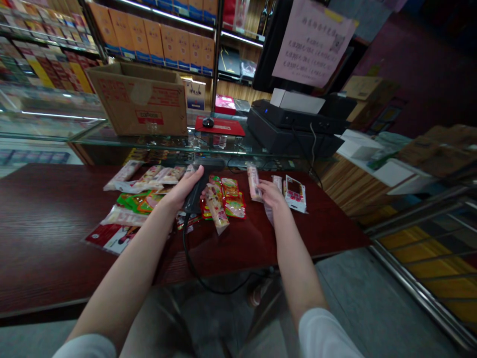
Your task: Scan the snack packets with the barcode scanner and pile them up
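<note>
My left hand (pixel 182 191) is closed round a black barcode scanner (pixel 194 199), whose black cable (pixel 194 263) hangs off the table's front edge. My right hand (pixel 271 193) rests with its fingers on a long pale snack packet (pixel 253 182) on the dark red table (pixel 44 223). Between my hands lie several red and green snack packets (pixel 229 199) and a pale tube packet (pixel 217 209). A red and white packet (pixel 295 194) lies just right of my right hand.
More snack packets (pixel 149 179) spread to the left of my left hand. Behind the table runs a glass counter (pixel 112 136) with a cardboard box (pixel 139 99), a mouse on a red pad (pixel 219 125) and a black cash register (pixel 294 127). Stocked shelves (pixel 44 54) stand behind.
</note>
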Demonstrator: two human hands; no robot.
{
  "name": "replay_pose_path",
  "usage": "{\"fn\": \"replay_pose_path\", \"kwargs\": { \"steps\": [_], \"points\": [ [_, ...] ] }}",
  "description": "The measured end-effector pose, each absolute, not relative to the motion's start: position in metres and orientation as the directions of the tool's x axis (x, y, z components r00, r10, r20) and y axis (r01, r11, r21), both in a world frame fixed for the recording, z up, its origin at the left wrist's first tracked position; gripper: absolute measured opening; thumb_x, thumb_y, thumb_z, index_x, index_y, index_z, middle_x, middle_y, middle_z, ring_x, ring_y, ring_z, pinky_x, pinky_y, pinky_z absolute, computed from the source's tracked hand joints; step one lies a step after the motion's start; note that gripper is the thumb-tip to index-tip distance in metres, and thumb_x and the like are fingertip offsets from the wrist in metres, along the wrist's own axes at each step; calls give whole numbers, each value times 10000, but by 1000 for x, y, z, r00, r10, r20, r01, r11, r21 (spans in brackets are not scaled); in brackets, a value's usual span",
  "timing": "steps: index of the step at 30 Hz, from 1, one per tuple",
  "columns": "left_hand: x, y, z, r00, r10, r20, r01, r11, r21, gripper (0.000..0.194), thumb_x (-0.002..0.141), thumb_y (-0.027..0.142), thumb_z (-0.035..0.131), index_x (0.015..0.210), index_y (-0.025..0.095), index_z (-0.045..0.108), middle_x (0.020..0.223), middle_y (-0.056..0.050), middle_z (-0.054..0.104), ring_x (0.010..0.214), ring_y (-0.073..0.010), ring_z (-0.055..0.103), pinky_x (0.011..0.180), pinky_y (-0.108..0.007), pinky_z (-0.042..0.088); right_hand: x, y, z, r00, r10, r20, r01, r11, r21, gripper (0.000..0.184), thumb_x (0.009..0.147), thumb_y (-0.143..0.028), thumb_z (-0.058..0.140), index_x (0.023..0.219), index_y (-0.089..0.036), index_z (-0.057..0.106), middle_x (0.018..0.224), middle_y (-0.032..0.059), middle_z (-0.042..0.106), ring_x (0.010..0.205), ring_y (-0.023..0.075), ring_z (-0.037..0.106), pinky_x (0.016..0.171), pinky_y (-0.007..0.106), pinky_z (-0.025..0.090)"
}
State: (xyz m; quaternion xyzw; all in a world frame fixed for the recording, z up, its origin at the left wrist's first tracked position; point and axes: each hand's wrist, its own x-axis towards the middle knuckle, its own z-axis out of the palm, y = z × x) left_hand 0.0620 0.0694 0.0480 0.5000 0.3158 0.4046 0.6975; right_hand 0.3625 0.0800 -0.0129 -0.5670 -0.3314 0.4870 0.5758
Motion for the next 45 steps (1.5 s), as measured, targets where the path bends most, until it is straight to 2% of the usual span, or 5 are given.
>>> {"fn": "replay_pose_path", "kwargs": {
  "steps": [7, 27, 33, 38, 45],
  "points": [
    [66, 59, 49, 684, 729, -44, -149, 198, 969, 579, 791, 685, 567, 945, 131, 634, 489, 2, 520, 414, -101, 461, 404, -208, 333, 366, 73, -3, 171, 975, -140, -375, -67, -925, 241, 616, -87, 694, 833, -177, 641, 698, -15, 692, 589, 121, 616, 578, 241, 530],
    [89, 41, 47, 681, 729, -69, -64, 154, 986, 575, 681, 711, 669, 781, 162, 531, 470, 23, 518, 378, -91, 462, 374, -203, 372, 341, 68, 1, 194, 978, 70, -231, 115, -966, 388, 623, -315, 742, 973, -237, 594, 888, -1, 701, 823, 180, 670, 720, 297, 548],
    [81, 47, 49, 650, 751, -119, -61, 208, 976, 595, 694, 715, 655, 829, 140, 584, 497, 0, 544, 404, -99, 480, 380, -203, 360, 365, 74, 2, 441, 877, 190, 65, 180, -982, 543, 673, -307, 683, 1179, -189, 522, 1086, 79, 680, 916, 182, 662, 833, 315, 530],
    [70, 60, 48, 592, 802, -83, -136, 201, 970, 599, 745, 705, 612, 900, 127, 629, 500, 1, 525, 401, -103, 466, 380, -216, 353, 428, 59, 15, 633, 683, 366, 638, -191, -746, 500, 770, -263, 585, 1244, -116, 524, 1115, 170, 687, 997, 250, 652, 922, 390, 482],
    [57, 67, 55, 456, 888, -62, -230, 185, 955, 505, 793, 628, 624, 955, 150, 608, 498, 16, 509, 426, -120, 480, 407, -239, 366, 470, 33, 27, 682, 710, 174, 721, -614, -320, 357, 879, -289, 496, 1137, -142, 694, 1135, 226, 671, 1073, 344, 642, 885, 474, 481]
  ]
}}
